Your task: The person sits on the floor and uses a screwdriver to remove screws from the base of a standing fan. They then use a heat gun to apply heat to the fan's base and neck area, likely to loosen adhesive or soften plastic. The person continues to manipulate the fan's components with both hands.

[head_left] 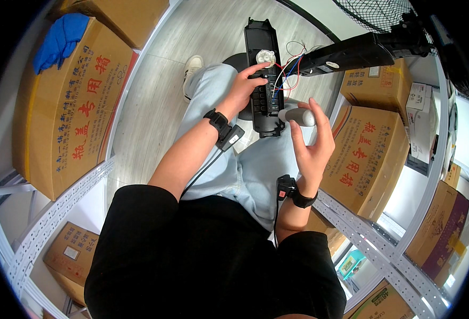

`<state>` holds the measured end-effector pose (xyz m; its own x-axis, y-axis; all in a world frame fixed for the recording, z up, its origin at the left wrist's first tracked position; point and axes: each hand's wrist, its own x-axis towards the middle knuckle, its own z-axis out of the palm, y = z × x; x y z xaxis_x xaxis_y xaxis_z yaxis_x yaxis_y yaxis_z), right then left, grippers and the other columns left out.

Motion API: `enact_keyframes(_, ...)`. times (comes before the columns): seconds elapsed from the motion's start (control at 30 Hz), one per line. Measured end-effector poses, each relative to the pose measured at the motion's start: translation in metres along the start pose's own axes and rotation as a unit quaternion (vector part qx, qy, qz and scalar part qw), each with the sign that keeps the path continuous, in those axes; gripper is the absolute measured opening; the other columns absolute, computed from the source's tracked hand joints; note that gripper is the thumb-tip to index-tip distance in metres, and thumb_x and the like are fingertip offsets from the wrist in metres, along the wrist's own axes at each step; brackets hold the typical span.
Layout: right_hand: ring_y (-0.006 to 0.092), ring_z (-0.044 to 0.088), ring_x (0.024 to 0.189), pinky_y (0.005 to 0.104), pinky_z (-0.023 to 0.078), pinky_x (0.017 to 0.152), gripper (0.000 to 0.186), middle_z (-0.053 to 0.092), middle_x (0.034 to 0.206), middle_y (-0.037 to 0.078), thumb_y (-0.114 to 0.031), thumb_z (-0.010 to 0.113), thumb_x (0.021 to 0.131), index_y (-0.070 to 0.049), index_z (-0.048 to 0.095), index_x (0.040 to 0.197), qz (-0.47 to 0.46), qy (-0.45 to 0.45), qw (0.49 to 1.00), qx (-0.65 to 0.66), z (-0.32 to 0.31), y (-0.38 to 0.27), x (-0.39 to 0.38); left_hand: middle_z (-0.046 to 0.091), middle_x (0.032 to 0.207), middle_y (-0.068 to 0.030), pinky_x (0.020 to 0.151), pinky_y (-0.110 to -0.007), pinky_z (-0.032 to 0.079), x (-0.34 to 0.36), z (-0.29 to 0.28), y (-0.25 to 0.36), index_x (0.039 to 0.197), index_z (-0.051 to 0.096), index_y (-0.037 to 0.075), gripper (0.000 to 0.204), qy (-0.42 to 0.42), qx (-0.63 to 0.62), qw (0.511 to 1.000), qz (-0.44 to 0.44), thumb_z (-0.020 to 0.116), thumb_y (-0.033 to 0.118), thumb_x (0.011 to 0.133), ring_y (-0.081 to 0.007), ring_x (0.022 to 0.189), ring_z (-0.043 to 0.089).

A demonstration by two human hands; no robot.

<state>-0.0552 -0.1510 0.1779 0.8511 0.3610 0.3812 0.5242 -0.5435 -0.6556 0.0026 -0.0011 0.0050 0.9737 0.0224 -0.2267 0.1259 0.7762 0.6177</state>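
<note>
A long black plastic housing [265, 119] lies lengthwise over my knees, carrying a round white lens module [265, 56] near its far end and loose red, blue and white wires [290, 72] at its right. My left hand [239, 93] grips the housing, its index finger at the lens module and its thumb on the middle. My right hand [314, 149] holds a grey cylindrical tool handle [301, 116] at the housing's lower right, index finger and thumb curved loosely around it; the tool's working end is too small to make out. Both wrists wear black strapped devices with cables.
Shelving racks [59, 210] with cardboard boxes [80, 101] flank me on both sides, a blue cloth [59, 40] atop the upper left box. A black pole [351, 53] with a mesh guard [372, 13] reaches in from upper right. Pale wood-look flooring [165, 64] shows beyond my legs.
</note>
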Motion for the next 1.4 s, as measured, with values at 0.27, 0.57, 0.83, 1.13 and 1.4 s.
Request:
enact_keyframes(0.27, 0.0234, 0.061, 0.093, 0.0309, 0.048, 0.079, 0.043, 0.062, 0.102, 0.011, -0.004, 0.075, 0.072, -0.005, 0.062, 0.113, -0.025, 0.014, 0.999, -0.038, -0.0001, 0.0053, 0.0009, 0.062, 0.104, -0.0078, 0.079, -0.028, 0.051, 0.0004, -0.0004, -0.0001, 0.123, 0.056, 0.005, 0.049, -0.004, 0.003, 1.000, 0.003, 0.058, -0.006, 0.076, -0.0142, 0.088, 0.061)
enact_keyframes(0.57, 0.0259, 0.061, 0.098, 0.0328, 0.047, 0.084, 0.042, 0.062, 0.107, 0.013, -0.001, 0.071, 0.074, -0.005, 0.060, 0.115, -0.018, 0.006, 1.000, -0.018, 0.0004, 0.0054, 0.0006, 0.062, 0.106, -0.0074, 0.078, -0.027, 0.052, -0.0010, 0.0007, 0.0010, 0.125, 0.055, 0.006, 0.050, -0.003, 0.018, 1.000, 0.012, 0.059, -0.007, 0.077, -0.0137, 0.088, 0.061)
enact_keyframes(0.83, 0.0261, 0.061, 0.100, 0.0327, 0.047, 0.087, 0.043, 0.063, 0.110, 0.014, 0.004, 0.066, 0.075, -0.004, 0.058, 0.117, 0.001, 0.003, 1.000, 0.008, 0.0006, 0.0007, -0.0003, 0.062, 0.106, -0.0081, 0.079, -0.028, 0.052, 0.0012, -0.0004, -0.0011, 0.125, 0.055, 0.006, 0.050, 0.002, 0.010, 1.000, 0.010, 0.060, -0.007, 0.077, -0.0146, 0.089, 0.062)
enact_keyframes(1.13, 0.0225, 0.061, 0.093, 0.0300, 0.049, 0.078, 0.039, 0.063, 0.103, 0.010, -0.002, 0.075, 0.071, -0.006, 0.064, 0.108, -0.032, 0.009, 0.999, -0.034, -0.0006, 0.0013, 0.0036, 0.062, 0.105, -0.0084, 0.079, -0.028, 0.052, 0.0025, -0.0032, -0.0036, 0.126, 0.054, 0.006, 0.049, -0.009, 0.008, 1.000, 0.017, 0.059, -0.006, 0.078, -0.0144, 0.087, 0.062)
enact_keyframes(1.4, 0.0243, 0.060, 0.096, 0.0316, 0.048, 0.081, 0.042, 0.061, 0.107, 0.011, -0.004, 0.075, 0.071, -0.006, 0.062, 0.111, -0.041, 0.011, 0.998, -0.054, -0.0004, 0.0064, 0.0015, 0.062, 0.107, -0.0082, 0.081, -0.028, 0.052, 0.0003, -0.0008, -0.0006, 0.125, 0.054, 0.006, 0.049, -0.013, 0.010, 1.000, 0.011, 0.059, -0.005, 0.078, -0.0146, 0.090, 0.061)
